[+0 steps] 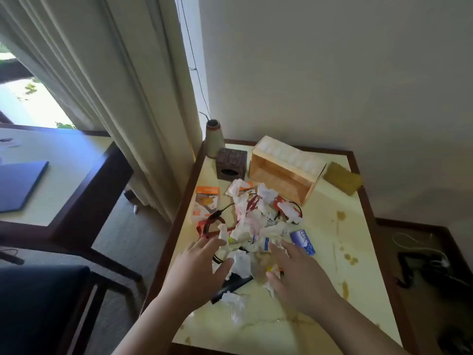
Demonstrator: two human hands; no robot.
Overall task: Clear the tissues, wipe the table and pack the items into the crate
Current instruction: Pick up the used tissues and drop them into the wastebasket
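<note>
Crumpled white tissues lie heaped in the middle of a cream table with a dark wooden rim. Mixed into the heap are black cables, an orange packet and a blue soap box. A wooden crate lies on its side at the back. My left hand hovers with fingers spread over the heap's near left edge. My right hand is spread over its near right edge. Neither holds anything. One tissue lies apart near the front.
A dark brown cube box and a grey cone-shaped vase stand at the back left. A yellow sponge lies right of the crate. Brown stains spot the table's right side. A curtain hangs left; dark chairs stand lower left.
</note>
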